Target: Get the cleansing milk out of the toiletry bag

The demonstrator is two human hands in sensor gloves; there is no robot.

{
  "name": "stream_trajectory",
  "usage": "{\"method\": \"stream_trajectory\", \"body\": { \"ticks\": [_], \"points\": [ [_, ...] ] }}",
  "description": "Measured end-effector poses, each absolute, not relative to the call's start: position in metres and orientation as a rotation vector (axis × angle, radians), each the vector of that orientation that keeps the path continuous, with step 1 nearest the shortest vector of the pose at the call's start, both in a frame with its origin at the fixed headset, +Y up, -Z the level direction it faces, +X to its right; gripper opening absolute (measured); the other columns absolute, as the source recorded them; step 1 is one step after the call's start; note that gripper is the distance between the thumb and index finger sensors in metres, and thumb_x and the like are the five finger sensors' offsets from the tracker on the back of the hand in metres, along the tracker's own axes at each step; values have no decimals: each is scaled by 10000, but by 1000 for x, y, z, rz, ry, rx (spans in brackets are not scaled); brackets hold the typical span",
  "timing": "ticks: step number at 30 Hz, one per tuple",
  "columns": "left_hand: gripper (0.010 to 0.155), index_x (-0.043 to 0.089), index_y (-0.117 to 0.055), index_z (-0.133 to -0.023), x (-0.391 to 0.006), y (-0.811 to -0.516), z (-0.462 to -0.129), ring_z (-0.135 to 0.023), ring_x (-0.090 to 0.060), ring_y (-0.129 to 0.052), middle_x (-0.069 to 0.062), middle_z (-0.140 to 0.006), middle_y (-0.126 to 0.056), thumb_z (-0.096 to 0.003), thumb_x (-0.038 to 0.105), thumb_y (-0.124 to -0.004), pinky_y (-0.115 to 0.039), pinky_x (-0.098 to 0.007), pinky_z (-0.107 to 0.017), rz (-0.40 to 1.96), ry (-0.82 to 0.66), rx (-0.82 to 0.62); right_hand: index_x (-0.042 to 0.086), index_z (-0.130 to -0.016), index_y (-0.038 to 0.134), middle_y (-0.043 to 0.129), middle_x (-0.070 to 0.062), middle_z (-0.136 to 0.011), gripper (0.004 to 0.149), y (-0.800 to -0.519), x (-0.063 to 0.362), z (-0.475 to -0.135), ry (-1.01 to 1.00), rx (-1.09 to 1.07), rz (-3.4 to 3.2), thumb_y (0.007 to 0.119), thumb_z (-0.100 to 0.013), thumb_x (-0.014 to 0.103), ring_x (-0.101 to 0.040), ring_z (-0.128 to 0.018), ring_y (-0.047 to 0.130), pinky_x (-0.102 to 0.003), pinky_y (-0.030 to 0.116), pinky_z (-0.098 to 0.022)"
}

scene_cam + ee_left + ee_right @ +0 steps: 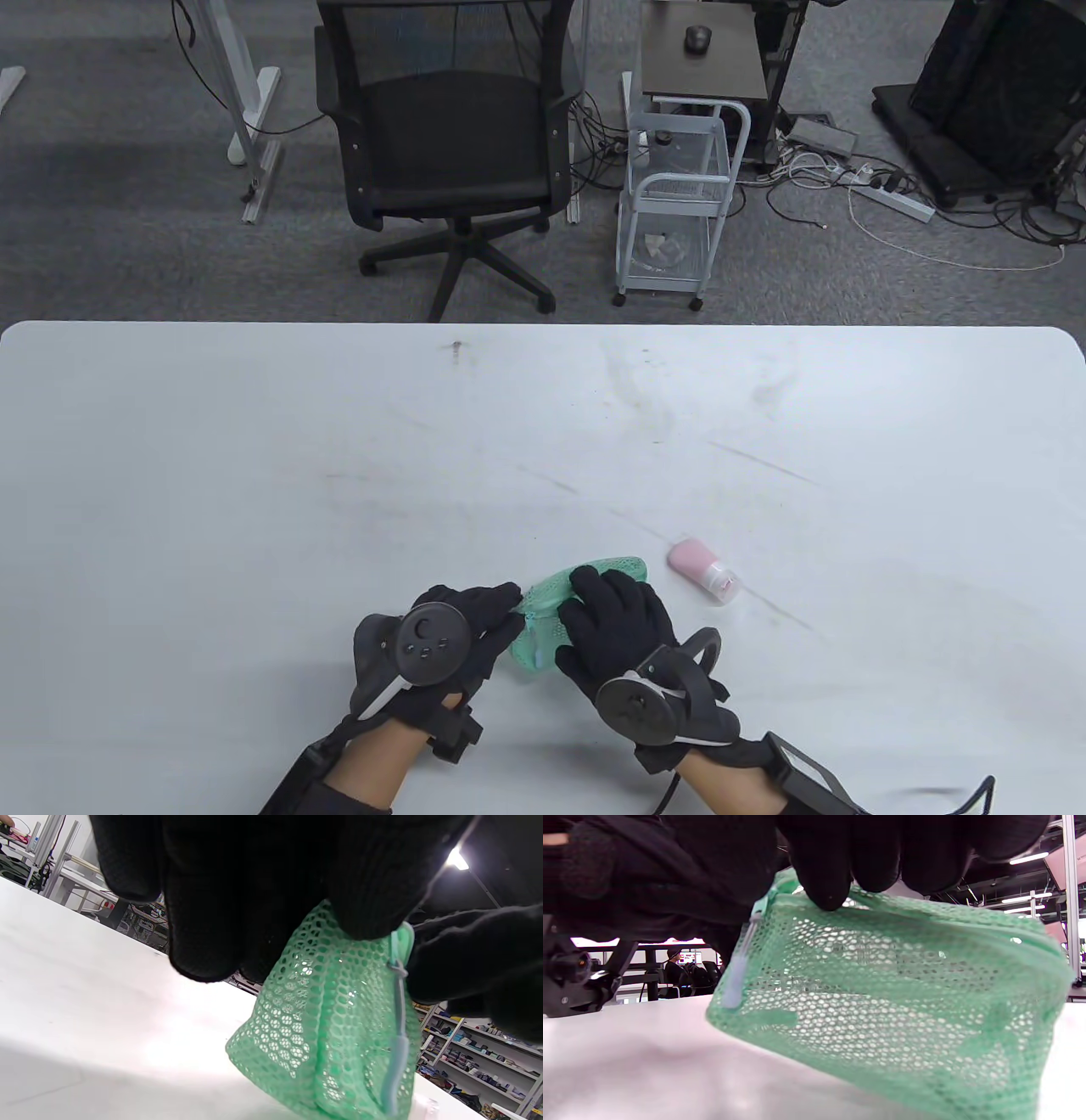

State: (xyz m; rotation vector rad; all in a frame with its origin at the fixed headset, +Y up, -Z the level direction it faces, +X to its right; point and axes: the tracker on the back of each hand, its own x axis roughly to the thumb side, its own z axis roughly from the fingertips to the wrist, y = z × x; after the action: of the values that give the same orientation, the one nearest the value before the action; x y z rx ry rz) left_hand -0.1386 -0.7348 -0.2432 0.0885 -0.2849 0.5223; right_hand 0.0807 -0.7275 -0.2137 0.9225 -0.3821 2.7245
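Observation:
A green mesh toiletry bag (pixel 551 609) lies on the white table (pixel 254 475) near the front edge. My left hand (pixel 501 607) pinches its left end near the zipper; the bag shows in the left wrist view (pixel 331 1035) with a pale zipper pull (pixel 396 1052). My right hand (pixel 607 615) rests on top of the bag and grips its upper edge; the right wrist view shows the fingertips (pixel 823 891) pressing on the mesh (pixel 882 1005). A pink cleansing milk bottle (pixel 702 570) with a clear cap lies on the table to the right of the bag, apart from both hands.
A black office chair (pixel 450 144) and a white wire cart (pixel 679 195) stand on the floor beyond the table's far edge. Cables and a power strip (pixel 891 199) lie on the floor at the right.

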Motion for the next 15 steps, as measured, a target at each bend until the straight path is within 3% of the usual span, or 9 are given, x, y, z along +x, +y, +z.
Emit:
{"method": "stream_trajectory", "body": {
  "ticks": [9,15],
  "points": [
    [440,248,-944,-864,-131,-738,-242,-676,-343,-1089,-54,-824,-1069,-460,420,-919,-744,-598,-666,609,-312,47,-46,-980,765,567,-359,-1138,688,-741,74,-219,-308,847,2705,894,-505,435,-699,-884,659,-744,599,-608],
    [439,243,-946,-861,-126,-738,-240,-675,-343,-1090,-56,-824,-1068,-460,419,-919,-746,-596,-666,625,-329,35,-57,-924,814,601,-340,-1125,631,-745,70,-221,-322,778,2720,928,-494,391,-696,-870,678,-741,616,-595]
  ]
}}
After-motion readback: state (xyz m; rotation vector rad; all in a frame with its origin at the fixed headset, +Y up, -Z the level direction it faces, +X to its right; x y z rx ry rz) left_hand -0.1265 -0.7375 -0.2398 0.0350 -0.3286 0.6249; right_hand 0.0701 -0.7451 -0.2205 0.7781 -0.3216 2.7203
